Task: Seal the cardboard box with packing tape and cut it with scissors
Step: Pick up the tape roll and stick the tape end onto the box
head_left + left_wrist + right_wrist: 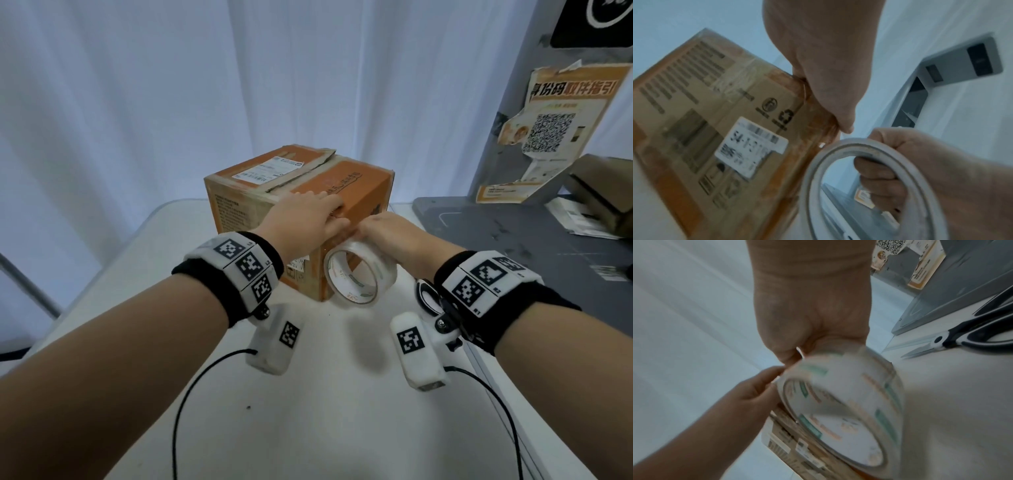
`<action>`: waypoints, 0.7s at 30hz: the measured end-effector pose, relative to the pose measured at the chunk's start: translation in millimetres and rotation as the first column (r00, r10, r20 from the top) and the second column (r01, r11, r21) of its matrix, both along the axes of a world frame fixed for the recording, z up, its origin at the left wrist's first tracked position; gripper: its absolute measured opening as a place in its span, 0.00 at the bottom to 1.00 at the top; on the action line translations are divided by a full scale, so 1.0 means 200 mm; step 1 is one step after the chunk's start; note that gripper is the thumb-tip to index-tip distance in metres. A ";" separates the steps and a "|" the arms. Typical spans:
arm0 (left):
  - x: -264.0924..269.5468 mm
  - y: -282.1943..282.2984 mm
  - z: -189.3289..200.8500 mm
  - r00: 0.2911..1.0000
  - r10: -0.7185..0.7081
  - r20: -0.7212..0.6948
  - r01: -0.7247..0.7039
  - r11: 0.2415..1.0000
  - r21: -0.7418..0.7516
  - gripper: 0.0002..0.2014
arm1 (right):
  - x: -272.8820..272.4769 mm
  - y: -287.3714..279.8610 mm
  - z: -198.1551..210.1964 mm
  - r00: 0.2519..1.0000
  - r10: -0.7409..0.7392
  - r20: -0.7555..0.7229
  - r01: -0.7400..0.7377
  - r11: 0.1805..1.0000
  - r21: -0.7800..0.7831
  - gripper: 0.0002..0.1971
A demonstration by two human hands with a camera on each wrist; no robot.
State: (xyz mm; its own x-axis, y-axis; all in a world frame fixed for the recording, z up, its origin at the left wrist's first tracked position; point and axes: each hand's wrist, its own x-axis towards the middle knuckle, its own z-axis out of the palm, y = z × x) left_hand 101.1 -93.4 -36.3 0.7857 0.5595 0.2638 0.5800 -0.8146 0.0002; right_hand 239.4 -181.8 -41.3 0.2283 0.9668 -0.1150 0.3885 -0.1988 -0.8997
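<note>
Orange-brown cardboard box (298,212) sits on a white table (308,394), its top flaps closed but the seam between them not yet visibly taped, as a person begins sealing it. Left hand (305,219) lies flat with fingers extended on the near top edge, apparently pinning the tape's free end there, though that end is too clear to make out. Right hand (394,233) grips a roll of clear packing tape (359,277), fingers hooked through the core, holding it against the box's near corner. Judged from its worn edges and old labels, the box is stiff yet light and could slide under a pull, so pressing down on it looks sensible; the roll seems best held by its rigid core, since the film is thin, sticky and prone to folding on itself. Black-handled scissors (970,337) lie on the table to the right, untouched. White curtains (137,102) hang behind, and a grey stand with a torn orange poster (555,137) occupies the right side.
</note>
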 end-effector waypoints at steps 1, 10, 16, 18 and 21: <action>-0.02 0.01 0.00 1.000 -0.006 -0.025 0.006 1.000 -0.008 0.23 | 0.00 0.00 0.00 0.999 0.033 -0.004 -0.033 0.999 -0.033 0.05; -0.22 0.05 0.06 0.996 -0.075 -0.052 0.062 0.972 -0.226 0.26 | -0.16 0.03 0.04 0.988 0.142 -0.056 -0.151 0.960 -0.236 0.16; -0.21 0.06 0.04 0.996 -0.055 -0.069 0.043 0.986 -0.160 0.28 | -0.22 0.04 -0.04 0.998 0.060 -0.021 -0.063 0.973 -0.223 0.19; -0.20 0.05 0.04 0.995 -0.020 -0.095 0.010 0.994 -0.110 0.29 | -0.20 0.03 -0.04 0.996 0.079 -0.031 -0.084 0.971 -0.225 0.21; -0.19 0.04 0.03 0.993 -0.020 -0.113 0.012 0.997 -0.073 0.30 | -0.16 0.03 -0.01 0.985 0.143 -0.096 -0.164 0.949 -0.268 0.20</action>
State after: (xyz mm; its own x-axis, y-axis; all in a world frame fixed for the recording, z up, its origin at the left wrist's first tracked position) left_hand 62.6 -86.2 -30.0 0.8172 0.5611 0.1318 0.5667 -0.8239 -0.0057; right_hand 206.9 -175.9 -42.6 0.0604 0.9181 -0.3917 0.3678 -0.3852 -0.8463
